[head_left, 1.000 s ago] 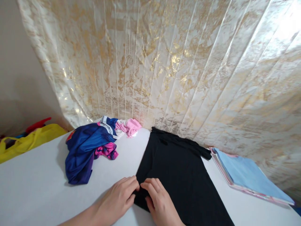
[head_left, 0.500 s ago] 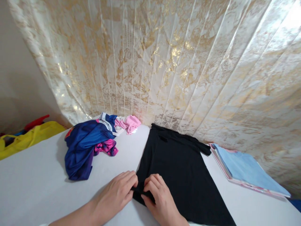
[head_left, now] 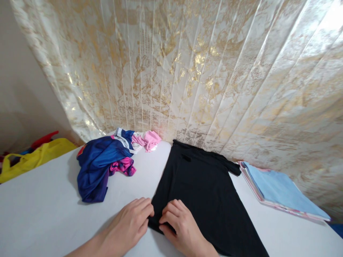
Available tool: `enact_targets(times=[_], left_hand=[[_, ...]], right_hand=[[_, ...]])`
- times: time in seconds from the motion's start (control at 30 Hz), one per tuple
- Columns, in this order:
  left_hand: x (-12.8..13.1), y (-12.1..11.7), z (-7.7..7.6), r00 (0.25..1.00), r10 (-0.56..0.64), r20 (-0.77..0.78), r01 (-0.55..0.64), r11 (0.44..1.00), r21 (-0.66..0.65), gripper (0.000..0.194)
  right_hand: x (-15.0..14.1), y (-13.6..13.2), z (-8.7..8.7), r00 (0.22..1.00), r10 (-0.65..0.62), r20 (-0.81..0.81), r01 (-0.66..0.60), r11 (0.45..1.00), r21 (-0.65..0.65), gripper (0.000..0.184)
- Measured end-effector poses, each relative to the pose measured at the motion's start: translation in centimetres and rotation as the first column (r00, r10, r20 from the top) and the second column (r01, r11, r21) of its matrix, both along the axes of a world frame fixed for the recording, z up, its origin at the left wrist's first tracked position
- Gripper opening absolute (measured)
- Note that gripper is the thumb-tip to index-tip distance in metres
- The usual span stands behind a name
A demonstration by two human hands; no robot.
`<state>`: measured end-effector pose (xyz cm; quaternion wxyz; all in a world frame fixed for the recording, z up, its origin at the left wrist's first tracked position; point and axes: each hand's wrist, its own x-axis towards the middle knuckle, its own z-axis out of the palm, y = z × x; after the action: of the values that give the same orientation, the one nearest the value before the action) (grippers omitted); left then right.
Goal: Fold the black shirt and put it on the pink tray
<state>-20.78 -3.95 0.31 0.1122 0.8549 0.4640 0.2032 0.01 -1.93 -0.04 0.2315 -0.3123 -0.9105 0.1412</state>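
Observation:
A black garment, with what looks like a short sleeve at its far right corner, lies spread on the white table. At its near left corner, the curled fingers of my left hand close on the cloth's edge. My right hand rests just to the right on the same corner, thumb and fingers bent together at the black fabric. Its palm hides part of the near hem, and the exact grip of the fingertips is partly hidden.
A rumpled pile of blue clothing with pink pieces lies on the left of the white table. Folded light blue clothes are stacked at the right. A yellow bag stands beyond the left edge; a gold-patterned curtain hangs behind.
The black cloth raised between my hands has come down and lies flatter. My left hand has shifted slightly left and down; my right hand has barely moved.

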Motion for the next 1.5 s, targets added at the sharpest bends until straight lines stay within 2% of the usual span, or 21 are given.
enact_targets(times=[0.1, 0.2, 0.27, 0.3, 0.43, 0.57, 0.67, 0.8, 0.87, 1.0, 1.17, 1.33, 1.5], left_hand=[[-0.1, -0.2, 0.4, 0.999, -0.008, -0.040, 0.008, 1.000, 0.006, 0.028], [0.1, -0.2, 0.9, 0.995, -0.072, -0.068, 0.073, 0.997, 0.014, 0.028], [0.3, 0.1, 1.1, 0.989, -0.113, -0.092, 0.116, 0.993, 0.025, 0.028], [0.5, 0.3, 1.1, 0.986, -0.129, -0.103, 0.133, 0.991, 0.033, 0.028], [1.1, 1.6, 0.9, 0.975, -0.172, -0.139, 0.180, 0.983, 0.045, 0.035], [1.4, 3.2, 0.8, 0.966, -0.146, -0.213, 0.160, 0.986, 0.047, 0.043], [1.7, 3.6, 0.9, 0.962, -0.122, -0.243, 0.139, 0.989, 0.053, 0.042], [2.1, 2.8, 0.8, 0.962, -0.163, -0.221, 0.176, 0.984, 0.040, 0.031], [2.0, 2.5, 0.5, 0.960, -0.179, -0.216, 0.190, 0.981, 0.031, 0.029], [1.6, 2.5, -0.1, 0.964, -0.190, -0.188, 0.200, 0.979, 0.039, 0.033], [1.4, 2.3, 0.3, 0.967, -0.219, -0.128, 0.225, 0.974, 0.033, 0.029], [1.5, 1.7, 0.6, 0.966, -0.242, -0.093, 0.246, 0.969, 0.031, 0.027], [1.6, 1.3, 0.3, 0.964, -0.239, -0.120, 0.246, 0.968, 0.054, 0.022]], right_hand=[[0.5, 0.0, 0.8, 1.000, -0.005, 0.002, 0.005, 0.997, -0.078, 0.007], [1.8, 1.3, 1.2, 0.976, -0.217, 0.010, 0.216, 0.967, -0.138, 0.028], [2.8, 2.8, 1.0, 0.928, -0.357, 0.111, 0.369, 0.920, -0.128, 0.044], [3.3, 3.7, 0.8, 0.904, -0.385, 0.188, 0.410, 0.905, -0.117, 0.049], [4.4, 7.0, -0.3, 0.833, -0.357, 0.422, 0.429, 0.899, -0.087, 0.058], [4.3, 9.1, -0.7, 0.774, -0.438, 0.457, 0.492, 0.871, 0.002, 0.061], [4.0, 10.0, -0.3, 0.791, -0.416, 0.448, 0.460, 0.888, 0.013, 0.058], [3.1, 10.7, 0.2, 0.876, -0.252, 0.412, 0.277, 0.961, -0.001, 0.049], [2.4, 11.1, 0.1, 0.897, -0.209, 0.389, 0.227, 0.974, -0.001, 0.048], [0.9, 11.9, -0.9, 0.895, -0.269, 0.357, 0.281, 0.960, 0.021, 0.050], [0.1, 12.0, -2.2, 0.882, -0.349, 0.316, 0.332, 0.937, 0.109, 0.055], [0.0, 11.7, -2.1, 0.880, -0.361, 0.308, 0.357, 0.931, 0.069, 0.055], [-0.2, 11.5, -1.8, 0.884, -0.361, 0.296, 0.366, 0.930, 0.039, 0.055]])
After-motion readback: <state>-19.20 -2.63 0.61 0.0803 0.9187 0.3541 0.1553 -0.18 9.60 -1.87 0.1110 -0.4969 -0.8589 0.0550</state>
